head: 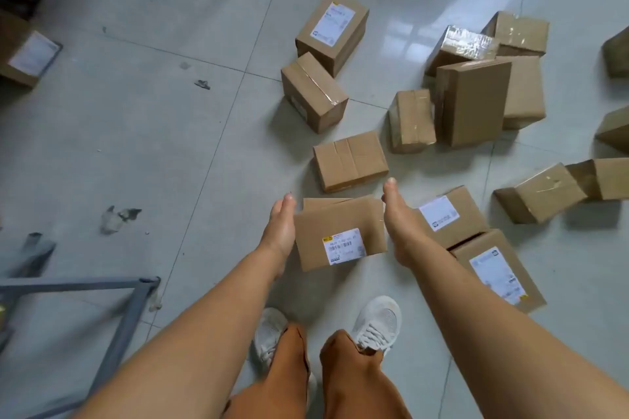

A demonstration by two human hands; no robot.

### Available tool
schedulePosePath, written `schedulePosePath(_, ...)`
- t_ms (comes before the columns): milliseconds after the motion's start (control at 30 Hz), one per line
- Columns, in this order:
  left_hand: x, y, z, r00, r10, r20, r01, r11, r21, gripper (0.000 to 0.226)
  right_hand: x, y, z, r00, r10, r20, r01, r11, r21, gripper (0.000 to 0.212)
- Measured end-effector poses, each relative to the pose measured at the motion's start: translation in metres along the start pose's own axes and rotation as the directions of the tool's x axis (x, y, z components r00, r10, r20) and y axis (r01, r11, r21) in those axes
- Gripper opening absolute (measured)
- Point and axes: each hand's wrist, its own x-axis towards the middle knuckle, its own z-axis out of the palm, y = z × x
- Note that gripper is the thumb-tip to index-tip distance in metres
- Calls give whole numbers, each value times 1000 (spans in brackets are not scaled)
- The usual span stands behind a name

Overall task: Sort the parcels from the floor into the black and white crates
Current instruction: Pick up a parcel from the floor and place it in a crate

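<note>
A brown cardboard parcel (340, 235) with a white barcode label sits tilted between my two palms, just above the floor in front of my feet. My left hand (280, 231) presses flat against its left side and my right hand (396, 214) against its right side, fingers straight. Another flat parcel (326, 202) lies partly hidden right behind it. Several more brown parcels lie scattered on the tiles, such as a plain one (350, 160) just ahead and two labelled ones (449, 214) (497, 272) to the right. No black or white crate is in view.
A grey metal frame (132, 313) stands at the lower left. Scraps of tape and paper (117, 216) litter the grey tiled floor (153, 129). A lone labelled box (23, 51) sits at the far left. My white shoes (377, 320) are below the held parcel.
</note>
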Motion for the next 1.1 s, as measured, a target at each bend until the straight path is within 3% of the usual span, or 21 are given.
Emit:
schedulePosePath(200, 44, -27, 9, 989, -145, 39, 146, 989, -34, 62, 46, 26, 17, 998, 57, 11, -57, 998, 9, 62)
schedulePosePath(400, 52, -31, 18, 981, -187, 56, 194, 971, -142, 49, 52, 36, 21, 995, 101, 13, -101, 994, 29, 59)
schedulePosePath(633, 12, 14, -10, 999, -45, 3, 45, 980, -194, 63, 1, -7, 8, 999, 48, -21, -45, 994, 102, 63)
schedulePosePath(833, -74, 89, -42, 997, 61, -42, -68, 981, -184, 45, -89, -80, -4, 996, 19, -82, -7, 988, 152, 74)
schedulePosePath(1100, -176, 170, -89, 963, 247, -107, -260, 956, -136, 48, -195, -172, -21, 987, -118, -105, 137, 971, 195, 47)
